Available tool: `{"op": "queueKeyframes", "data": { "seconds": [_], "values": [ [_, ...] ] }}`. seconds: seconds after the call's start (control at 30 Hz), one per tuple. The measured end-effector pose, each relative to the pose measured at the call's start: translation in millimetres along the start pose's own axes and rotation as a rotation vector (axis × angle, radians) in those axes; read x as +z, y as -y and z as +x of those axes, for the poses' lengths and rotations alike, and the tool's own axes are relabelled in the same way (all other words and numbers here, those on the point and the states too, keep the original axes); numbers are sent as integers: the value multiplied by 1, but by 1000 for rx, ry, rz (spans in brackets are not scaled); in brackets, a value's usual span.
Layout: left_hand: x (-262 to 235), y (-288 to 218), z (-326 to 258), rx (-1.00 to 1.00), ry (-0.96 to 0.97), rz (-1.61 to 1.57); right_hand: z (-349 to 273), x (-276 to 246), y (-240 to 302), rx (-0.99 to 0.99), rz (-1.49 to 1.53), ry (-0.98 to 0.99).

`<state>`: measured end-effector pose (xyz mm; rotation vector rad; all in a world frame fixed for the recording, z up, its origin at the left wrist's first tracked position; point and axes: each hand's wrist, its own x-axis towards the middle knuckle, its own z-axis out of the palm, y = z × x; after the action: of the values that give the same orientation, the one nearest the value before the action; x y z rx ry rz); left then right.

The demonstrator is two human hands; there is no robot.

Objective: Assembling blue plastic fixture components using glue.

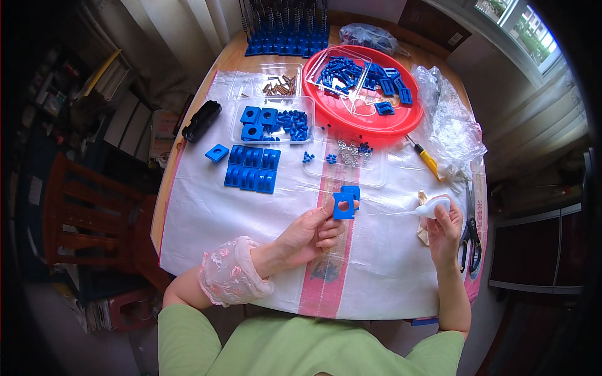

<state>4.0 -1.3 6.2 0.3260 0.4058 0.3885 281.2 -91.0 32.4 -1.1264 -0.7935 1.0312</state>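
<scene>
My left hand [306,235] grips a blue plastic block [337,214] with a round hole through its square face. Another part of blue plastic shows just behind that face; whether it is the same piece I cannot tell. Off to the right, my right hand [445,233] is closed around a white squeeze bottle [431,208]. Its long thin nozzle points left, toward the blue block, and stays apart from it. A crumpled beige cloth [422,235] lies beside my right hand. Pink lacy fabric [235,272] covers part of my left forearm.
Several blue blocks [252,169] stand in rows at left, by a clear tray [236,135] of blue parts. A red basin [404,125] of blue pieces sits at the back. Black-handled scissors [470,244], a yellow-handled screwdriver [429,161] and crumpled plastic [448,119] lie right.
</scene>
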Motion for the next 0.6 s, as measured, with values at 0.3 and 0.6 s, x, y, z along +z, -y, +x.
{"op": "queueKeyframes", "data": {
  "seconds": [0.3,0.6],
  "values": [
    [-3,1,1,-4,21,1,1,-5,-2,10,8,24],
    [-3,1,1,-4,7,4,0,-1,-3,15,10,-14]
  ]
}}
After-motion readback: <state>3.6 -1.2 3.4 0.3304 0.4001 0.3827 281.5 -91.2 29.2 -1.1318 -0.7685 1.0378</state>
